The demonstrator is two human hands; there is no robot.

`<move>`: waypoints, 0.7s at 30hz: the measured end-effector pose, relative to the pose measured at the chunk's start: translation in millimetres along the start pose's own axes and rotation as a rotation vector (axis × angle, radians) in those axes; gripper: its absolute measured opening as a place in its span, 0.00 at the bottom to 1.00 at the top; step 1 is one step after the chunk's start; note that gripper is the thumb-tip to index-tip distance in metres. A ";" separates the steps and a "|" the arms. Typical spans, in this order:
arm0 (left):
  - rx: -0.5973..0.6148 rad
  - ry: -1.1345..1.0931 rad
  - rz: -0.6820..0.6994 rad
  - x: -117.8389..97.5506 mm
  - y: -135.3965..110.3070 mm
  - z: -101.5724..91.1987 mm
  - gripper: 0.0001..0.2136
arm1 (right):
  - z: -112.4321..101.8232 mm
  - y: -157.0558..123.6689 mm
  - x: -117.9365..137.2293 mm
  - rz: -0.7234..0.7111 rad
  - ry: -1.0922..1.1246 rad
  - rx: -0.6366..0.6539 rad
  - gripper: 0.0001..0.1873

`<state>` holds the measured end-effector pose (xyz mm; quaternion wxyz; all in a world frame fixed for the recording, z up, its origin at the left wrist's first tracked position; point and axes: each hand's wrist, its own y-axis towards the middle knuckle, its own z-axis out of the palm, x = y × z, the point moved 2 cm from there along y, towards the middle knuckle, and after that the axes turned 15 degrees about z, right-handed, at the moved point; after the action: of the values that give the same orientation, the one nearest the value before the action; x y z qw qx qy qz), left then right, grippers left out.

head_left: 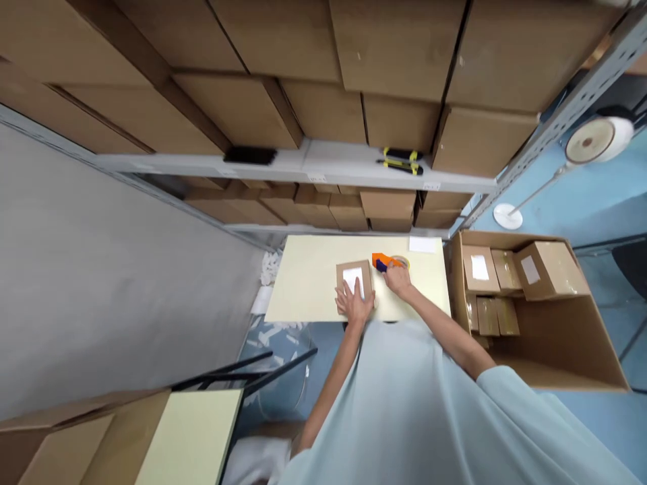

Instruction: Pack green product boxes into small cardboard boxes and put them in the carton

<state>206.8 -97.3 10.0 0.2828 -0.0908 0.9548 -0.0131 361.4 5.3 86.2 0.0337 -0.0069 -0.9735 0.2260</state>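
A small cardboard box (340, 273) with a white label (350, 276) lies on the pale yellow table (303, 283). My left hand (356, 304) rests on the near part of the box, its fingers spread across the label and toward the sides. Just right of the box, my right hand (397, 277) is closed around a tape dispenser (383, 260), orange and dark blue, with a roll of tape partly visible behind the hand. The dispenser's front end points left, close to the far right corner of the box.
A large open carton (556, 350) with several labelled and taped boxes stands right of the table. Beyond the table, a metal shelf (333, 162) carries many cartons and yellow-black cutters (402, 165). A white paper (422, 244) lies at the table's far right. Left is a grey wall (126, 269).
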 end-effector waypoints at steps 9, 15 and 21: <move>-0.265 -0.091 0.562 -82.9 130.9 -99.2 0.37 | -147.3 44.3 53.6 -0.177 0.262 -0.185 0.31; -0.310 -0.116 0.601 -122.1 223.7 -180.5 0.40 | -257.8 71.9 84.2 -0.321 0.217 -0.326 0.25; -0.149 -0.138 0.524 -133.5 280.9 -222.3 0.45 | -306.1 107.8 112.3 -0.293 0.106 -0.353 0.21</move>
<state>149.6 197.1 247.0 0.3335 0.1377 0.9225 0.1370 270.2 239.8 319.9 0.1152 0.1166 -0.9855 0.0444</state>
